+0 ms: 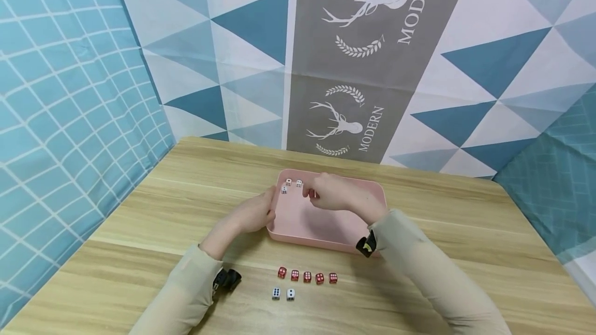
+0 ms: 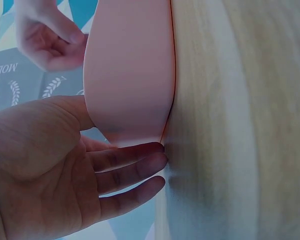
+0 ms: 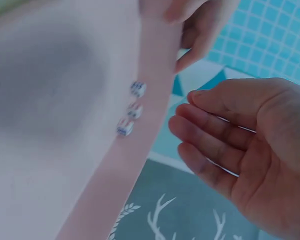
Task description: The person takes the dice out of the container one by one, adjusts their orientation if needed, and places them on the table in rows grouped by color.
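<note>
A shallow pink tray (image 1: 321, 242) lies on the table. My left hand (image 1: 251, 213) holds its left wall; in the left wrist view, the thumb is over the rim and the fingers (image 2: 127, 160) are outside, low near the table. Three white dice sit together inside the tray's far left corner, one of them a die (image 1: 284, 189) nearest the left wall. Above the tray, just right of these dice, hovers my right hand (image 1: 330, 193). Its fingers (image 3: 205, 162) are loosely bent, and nothing shows between them in the right wrist view.
In front of the tray several red dice (image 1: 307, 276) form a row on the wooden table (image 1: 223, 164). Two white dice (image 1: 277, 293) lie closer to me, below that row. A patterned cloth (image 1: 251, 66) hangs behind the table.
</note>
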Action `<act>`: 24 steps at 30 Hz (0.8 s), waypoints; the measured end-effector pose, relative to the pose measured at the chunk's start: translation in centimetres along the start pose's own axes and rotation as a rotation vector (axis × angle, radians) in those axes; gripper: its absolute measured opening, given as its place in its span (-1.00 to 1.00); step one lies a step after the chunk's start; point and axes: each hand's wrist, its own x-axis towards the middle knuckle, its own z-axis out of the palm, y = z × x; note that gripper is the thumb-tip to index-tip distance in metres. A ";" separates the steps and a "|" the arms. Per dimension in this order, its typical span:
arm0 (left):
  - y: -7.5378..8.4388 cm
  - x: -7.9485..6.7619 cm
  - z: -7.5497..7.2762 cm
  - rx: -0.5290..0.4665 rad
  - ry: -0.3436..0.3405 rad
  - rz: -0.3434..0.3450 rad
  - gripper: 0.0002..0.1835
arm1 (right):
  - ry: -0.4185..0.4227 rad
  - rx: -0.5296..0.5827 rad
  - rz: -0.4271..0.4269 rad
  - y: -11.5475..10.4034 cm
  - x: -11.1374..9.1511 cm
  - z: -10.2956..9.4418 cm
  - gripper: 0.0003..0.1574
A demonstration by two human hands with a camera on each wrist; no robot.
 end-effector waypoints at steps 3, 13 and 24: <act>-0.1 0.0 0.0 0.009 0.003 0.005 -0.32 | -0.017 -0.014 0.020 0.6 0.8 -0.1 -0.80; -0.2 0.0 0.0 0.014 0.014 0.021 -0.30 | -0.050 -0.084 0.053 2.7 2.9 1.1 -0.54; -0.3 0.0 0.1 0.019 0.027 0.024 -0.30 | -0.125 -0.070 0.088 3.6 4.4 2.8 -0.52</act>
